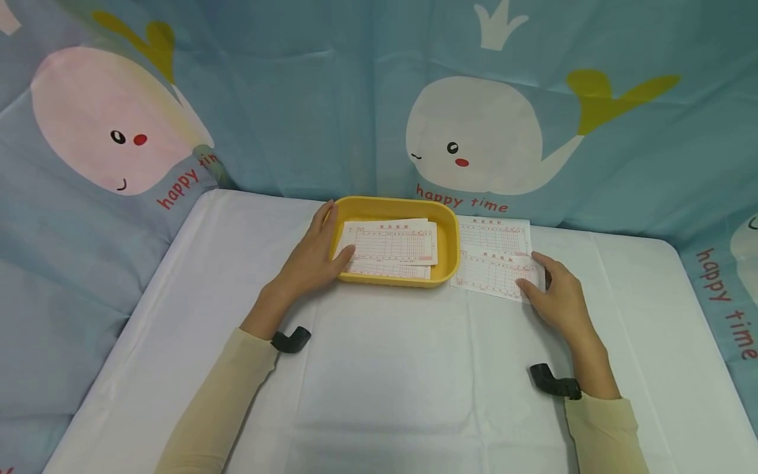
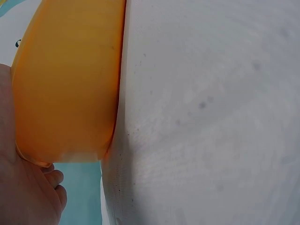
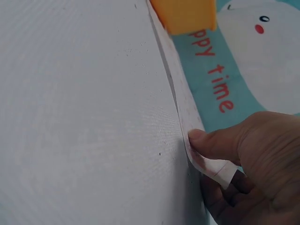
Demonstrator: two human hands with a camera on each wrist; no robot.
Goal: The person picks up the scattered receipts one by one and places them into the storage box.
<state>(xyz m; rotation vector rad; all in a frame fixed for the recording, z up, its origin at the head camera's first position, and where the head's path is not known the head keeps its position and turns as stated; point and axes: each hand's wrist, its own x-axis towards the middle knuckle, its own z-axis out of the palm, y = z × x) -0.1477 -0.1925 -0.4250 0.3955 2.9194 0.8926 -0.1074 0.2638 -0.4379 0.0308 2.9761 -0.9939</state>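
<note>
I see my left hand [image 1: 312, 258] resting against the left end of the yellow tray [image 1: 447, 232], fingers laid along its rim and the thumb reaching over the edge onto the printed forms [image 1: 393, 243] stacked inside; the fingers are fairly straight, pressing rather than curling round anything. From the left wrist view the tray's orange-yellow outer wall [image 2: 70, 84] fills the left half, sitting on the white tablecloth [image 2: 211, 117], with the hand [image 2: 23, 192] touching its lower corner. My right hand [image 1: 553, 294] is on the right side, pinching the near right corner of the top form [image 1: 494, 275] that lies on the cloth just beside the tray; a second form [image 1: 494, 234] lies behind it, partly overlapped. The right wrist view shows the thumb [image 3: 220, 143] on top of the paper's lifted corner [image 3: 213, 166] with fingers under it, a narrow pinch, the rest of the sheet lying flat toward the tray [image 3: 185, 14]. A blue whale-print curtain [image 1: 491, 131] reading "happy time" hangs behind the table.
</note>
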